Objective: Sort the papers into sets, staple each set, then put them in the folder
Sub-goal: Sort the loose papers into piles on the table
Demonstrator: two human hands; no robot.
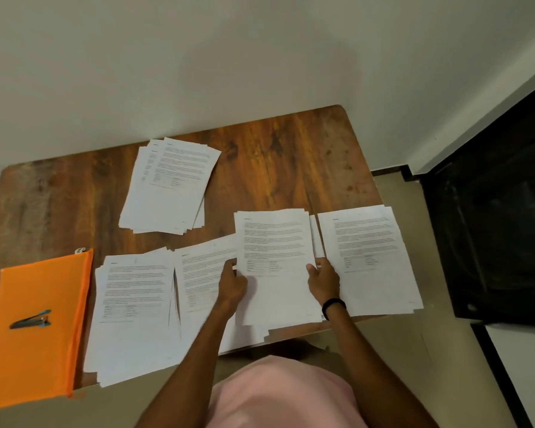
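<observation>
Both hands hold one printed sheet above the near middle of the wooden table. My left hand pinches its left edge and my right hand pinches its lower right edge. Under it lies a paper pile. More piles lie around: one at the far middle, one at the right, one at the near left and one just left of my left hand. An orange folder lies at the left edge with a dark stapler on top.
A plain wall stands behind the table. To the right is a dark black surface on the floor side. Several piles overhang the table's near edge. My pink clothing fills the bottom centre.
</observation>
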